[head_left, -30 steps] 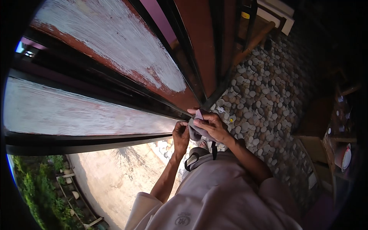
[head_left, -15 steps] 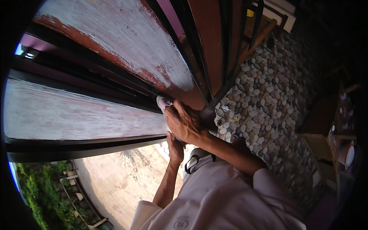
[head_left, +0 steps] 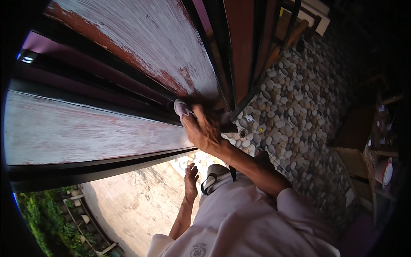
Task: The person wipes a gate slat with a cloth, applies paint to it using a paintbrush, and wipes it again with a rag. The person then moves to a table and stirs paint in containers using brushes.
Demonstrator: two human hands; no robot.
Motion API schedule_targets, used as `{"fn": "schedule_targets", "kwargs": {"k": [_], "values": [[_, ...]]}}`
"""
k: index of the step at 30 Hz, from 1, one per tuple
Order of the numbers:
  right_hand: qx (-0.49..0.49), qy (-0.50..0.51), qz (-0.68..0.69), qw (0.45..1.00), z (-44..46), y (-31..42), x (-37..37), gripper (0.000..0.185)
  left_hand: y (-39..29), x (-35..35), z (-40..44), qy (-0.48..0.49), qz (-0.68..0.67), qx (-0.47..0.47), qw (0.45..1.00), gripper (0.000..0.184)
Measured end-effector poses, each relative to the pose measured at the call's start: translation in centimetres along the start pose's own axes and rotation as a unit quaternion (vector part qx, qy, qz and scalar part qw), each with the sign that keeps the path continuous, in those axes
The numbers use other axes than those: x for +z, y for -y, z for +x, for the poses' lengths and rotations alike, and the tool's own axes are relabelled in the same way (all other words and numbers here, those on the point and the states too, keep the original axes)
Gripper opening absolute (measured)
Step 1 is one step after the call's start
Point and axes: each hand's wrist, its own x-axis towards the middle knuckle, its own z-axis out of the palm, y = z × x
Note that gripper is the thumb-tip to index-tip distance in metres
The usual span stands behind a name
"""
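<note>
My right hand point(head_left: 202, 130) is closed around a pale, pinkish-grey thing with a rounded end point(head_left: 182, 108). Its kind is hard to make out, as the fingers cover most of it. The hand is at the narrow lower end of a door panel point(head_left: 85, 128) streaked with white over red-brown; whether it touches the panel cannot be told. My left hand point(head_left: 191, 179) hangs below the panel's dark edge, fingers apart and holding nothing. Above, a second panel point(head_left: 150, 38) has white streaks and bare red-brown patches along its border.
Dark frame bars point(head_left: 107, 81) run between the panels. A pebble-patterned floor point(head_left: 295, 103) spreads to the right, with small bits, one of them yellow point(head_left: 261, 129), lying on it. Wooden furniture point(head_left: 355, 150) stands at the right. Sunlit ground point(head_left: 128, 201) and green plants point(head_left: 40, 222) are at lower left.
My left hand has dropped away from beside my right hand, and its fingers have spread. My right hand still grips the pale thing, slightly higher in view.
</note>
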Motion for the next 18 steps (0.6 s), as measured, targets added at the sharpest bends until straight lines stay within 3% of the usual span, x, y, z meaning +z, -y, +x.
{"fn": "schedule_targets", "kwargs": {"k": [2, 4, 5, 8, 14, 18], "values": [[0.011, 0.007, 0.012, 1.000, 0.5, 0.3, -0.3, 0.017, 0.2, -0.2, 0.4, -0.008, -0.003, 0.005, 1.000, 0.075], [-0.061, -0.043, 0.044, 0.996, 1.9, 0.6, -0.9, 0.022, 0.3, -0.2, 0.7, -0.003, -0.002, 0.021, 1.000, 0.074], [-0.064, -0.047, 0.038, 0.996, 2.5, 1.0, -1.2, 0.030, 0.0, 0.0, 0.9, -0.001, -0.014, 0.011, 1.000, 0.075], [-0.086, -0.045, 0.012, 0.995, 2.0, -0.2, -0.4, 0.030, 0.0, 0.1, 1.5, -0.014, -0.023, -0.002, 1.000, 0.073], [-0.073, 0.027, 0.001, 0.997, -0.1, -1.9, -0.9, 0.030, 1.5, -0.2, 2.0, -0.026, -0.033, -0.002, 0.999, 0.068], [-0.067, 0.000, 0.012, 0.998, 1.0, -0.6, -1.7, 0.030, 1.2, 0.2, 2.0, -0.035, -0.017, -0.004, 0.999, 0.065]]}}
